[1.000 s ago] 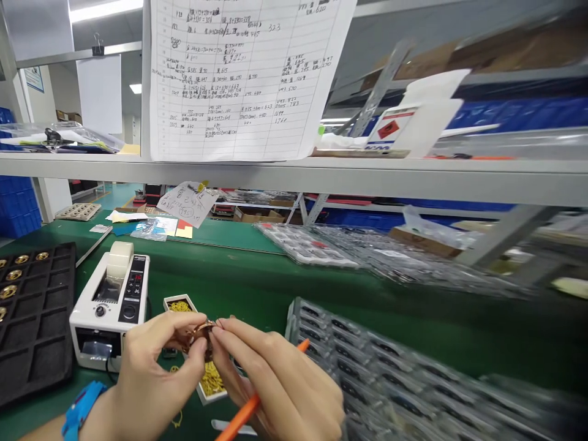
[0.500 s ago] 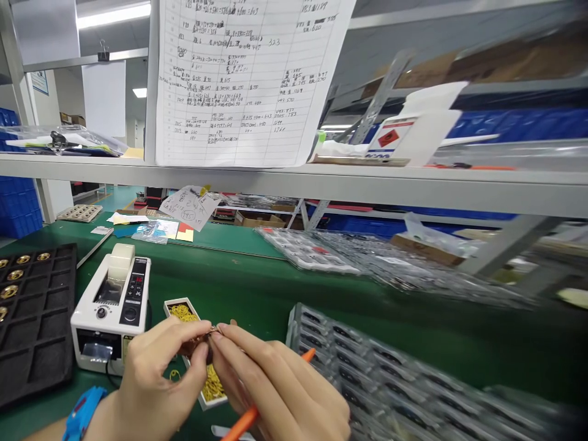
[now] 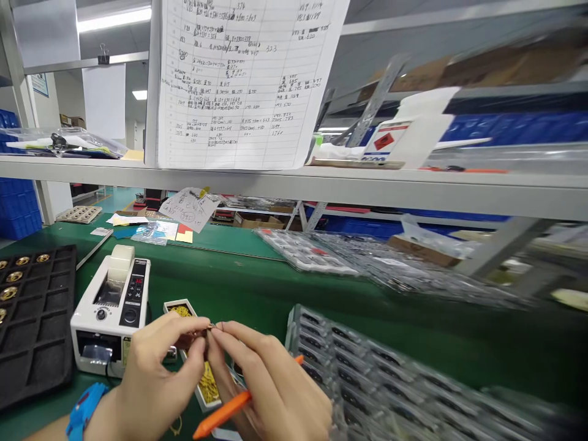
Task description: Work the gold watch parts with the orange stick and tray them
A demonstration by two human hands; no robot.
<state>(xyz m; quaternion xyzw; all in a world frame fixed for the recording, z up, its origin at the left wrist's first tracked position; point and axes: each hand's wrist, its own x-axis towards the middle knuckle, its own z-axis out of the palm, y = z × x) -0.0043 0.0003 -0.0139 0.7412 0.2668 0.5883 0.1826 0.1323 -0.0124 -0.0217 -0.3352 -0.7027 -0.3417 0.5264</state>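
A: Step in hand?
B: Judged as fine fingertip work on a small copper-coloured part [image 3: 187, 339]. It sits between the hands, in line of sight with the white box [image 3: 211, 406] of yellow pieces [image 3: 207, 383].
A: Grip?
B: Left hand [image 3: 158, 370]: narrow pinch, thumb and forefinger on the part. Right hand [image 3: 275, 380]: fingertips bunched at its right edge; whether they grip or merely touch it, cannot tell. The same hand holds an orange stick [image 3: 225, 413] crosswise, under the fingers.
A: Next move calls for?
B: Probably a steady left pinch, light right fingertips, stick clear of the part. Fingers hide most of its form.
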